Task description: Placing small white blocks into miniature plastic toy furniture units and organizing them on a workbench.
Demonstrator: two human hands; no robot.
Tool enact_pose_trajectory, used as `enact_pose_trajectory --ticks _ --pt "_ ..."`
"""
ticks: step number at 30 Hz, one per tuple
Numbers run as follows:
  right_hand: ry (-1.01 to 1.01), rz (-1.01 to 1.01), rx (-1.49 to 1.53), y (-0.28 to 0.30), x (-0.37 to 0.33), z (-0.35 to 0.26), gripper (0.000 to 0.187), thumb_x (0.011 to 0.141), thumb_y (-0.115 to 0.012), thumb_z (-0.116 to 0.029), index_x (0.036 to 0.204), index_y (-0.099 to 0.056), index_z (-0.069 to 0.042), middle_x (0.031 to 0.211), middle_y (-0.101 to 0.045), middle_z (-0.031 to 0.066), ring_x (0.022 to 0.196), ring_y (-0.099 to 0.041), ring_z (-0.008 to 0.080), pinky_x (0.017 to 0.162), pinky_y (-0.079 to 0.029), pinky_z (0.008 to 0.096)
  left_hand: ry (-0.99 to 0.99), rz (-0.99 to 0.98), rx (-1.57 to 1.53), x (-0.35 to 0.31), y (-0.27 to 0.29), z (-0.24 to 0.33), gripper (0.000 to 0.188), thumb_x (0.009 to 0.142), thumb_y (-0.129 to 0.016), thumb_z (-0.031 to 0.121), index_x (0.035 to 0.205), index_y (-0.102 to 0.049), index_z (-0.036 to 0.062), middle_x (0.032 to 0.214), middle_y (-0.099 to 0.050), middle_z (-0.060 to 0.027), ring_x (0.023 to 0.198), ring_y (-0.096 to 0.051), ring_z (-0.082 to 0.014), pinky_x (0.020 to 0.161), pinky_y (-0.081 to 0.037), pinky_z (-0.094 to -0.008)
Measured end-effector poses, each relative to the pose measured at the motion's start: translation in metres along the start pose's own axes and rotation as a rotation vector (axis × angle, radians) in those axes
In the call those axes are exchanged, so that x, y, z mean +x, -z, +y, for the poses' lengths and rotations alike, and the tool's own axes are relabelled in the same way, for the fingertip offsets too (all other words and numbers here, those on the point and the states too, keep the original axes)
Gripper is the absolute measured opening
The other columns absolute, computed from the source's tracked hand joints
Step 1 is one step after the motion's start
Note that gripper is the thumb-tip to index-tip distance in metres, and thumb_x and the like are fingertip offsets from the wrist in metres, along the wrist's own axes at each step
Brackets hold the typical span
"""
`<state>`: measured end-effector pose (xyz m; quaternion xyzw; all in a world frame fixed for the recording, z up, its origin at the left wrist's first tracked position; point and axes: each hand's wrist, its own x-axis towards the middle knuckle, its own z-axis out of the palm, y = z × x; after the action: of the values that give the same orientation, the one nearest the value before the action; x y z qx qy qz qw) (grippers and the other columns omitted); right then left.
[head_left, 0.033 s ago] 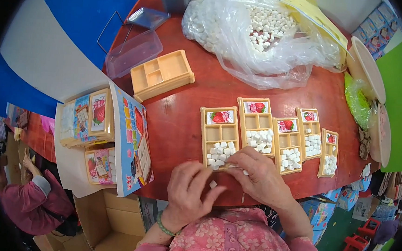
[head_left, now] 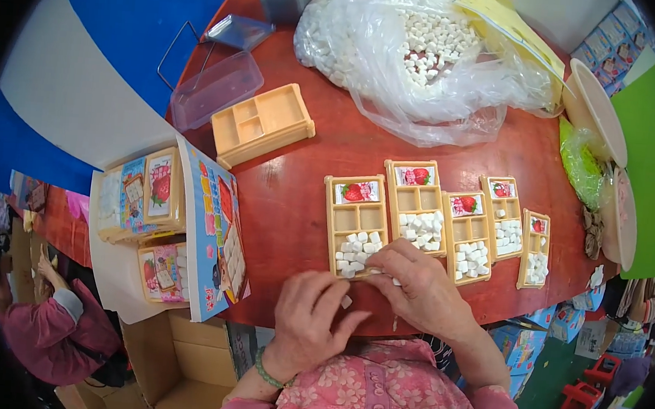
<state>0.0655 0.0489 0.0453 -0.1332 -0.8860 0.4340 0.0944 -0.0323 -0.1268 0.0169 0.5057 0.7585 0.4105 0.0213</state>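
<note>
Nearest my hands is a cream compartment tray (head_left: 328, 244) with a strawberry-printed packet (head_left: 358, 192) at its far end and small white marshmallows (head_left: 358, 251) in its near compartment. My left hand (head_left: 308, 313) is off the tray's near left corner, thumb and fingers apart. One loose marshmallow (head_left: 346, 301) shows in the gap between them, apparently ungripped. At the near right corner, my right hand (head_left: 422, 287) has its fingers drawn together; a white marshmallow (head_left: 396, 281) peeks out by the thumb. Several similarly filled trays (head_left: 458, 230) stand to the right.
A clear plastic bag (head_left: 432, 121) of marshmallows lies at the back. Stacked trays without contents (head_left: 267, 145) and a clear box (head_left: 222, 87) sit at the left, behind a display carton (head_left: 202, 234) of packed sets. Pale basins (head_left: 600, 109) edge the right. Another person (head_left: 53, 322) works at far left.
Both hands hold nearly the same poses. My left fingers have shifted very slightly; the trays and marshmallows look the same.
</note>
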Motion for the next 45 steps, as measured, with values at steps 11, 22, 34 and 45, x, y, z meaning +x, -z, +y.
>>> enact_pose_trajectory --ticks 11,22,34,45 --pt "-0.014 -0.006 -0.064 -0.002 0.003 -0.006 0.021 0.089 -0.070 -0.005 0.108 -0.064 -0.001 0.098 -0.059 0.0152 0.088 -0.064 0.0360 0.076 -0.052 0.0435 -0.041 -0.026 0.049 -0.011 -0.005 -0.005 0.023 0.073 -0.079 0.001 0.094 -0.069 0.0022 0.093 -0.064 -0.0091 0.082 -0.060 -0.0302 0.073 -0.049 -0.0413" --pt "-0.072 0.046 0.012 0.013 0.007 0.005 0.010 0.090 -0.069 -0.006 0.099 -0.067 -0.001 0.092 -0.064 0.0148 0.086 -0.066 0.0320 0.072 -0.052 0.0387 0.000 0.082 -0.086 0.026 -0.008 -0.006 0.028 0.080 -0.075 -0.001 0.107 -0.067 -0.0007 0.100 -0.067 -0.0149 0.085 -0.066 -0.0323 0.074 -0.054 -0.0417" --pt "-0.265 -0.096 0.675 0.043 0.011 0.023 0.014 0.101 -0.063 -0.017 0.105 -0.069 -0.004 0.091 -0.068 0.0031 0.075 -0.060 0.0087 0.064 -0.047 0.0238 -0.121 0.045 0.125 0.021 -0.018 -0.009 0.016 0.078 -0.074 0.003 0.094 -0.072 0.0047 0.090 -0.056 -0.0077 0.081 -0.058 -0.0268 0.072 -0.051 -0.0372" --pt "-0.095 0.327 0.525 0.144 0.198 0.066 0.020 0.099 -0.063 -0.023 0.104 -0.070 -0.005 0.081 -0.064 0.0026 0.066 -0.055 0.0072 0.057 -0.044 0.0220 -0.098 0.090 0.066 0.036 -0.025 -0.013 0.023 0.081 -0.074 -0.003 0.104 -0.071 -0.0013 0.095 -0.063 -0.0133 0.082 -0.060 -0.0321 0.070 -0.051 -0.0412"
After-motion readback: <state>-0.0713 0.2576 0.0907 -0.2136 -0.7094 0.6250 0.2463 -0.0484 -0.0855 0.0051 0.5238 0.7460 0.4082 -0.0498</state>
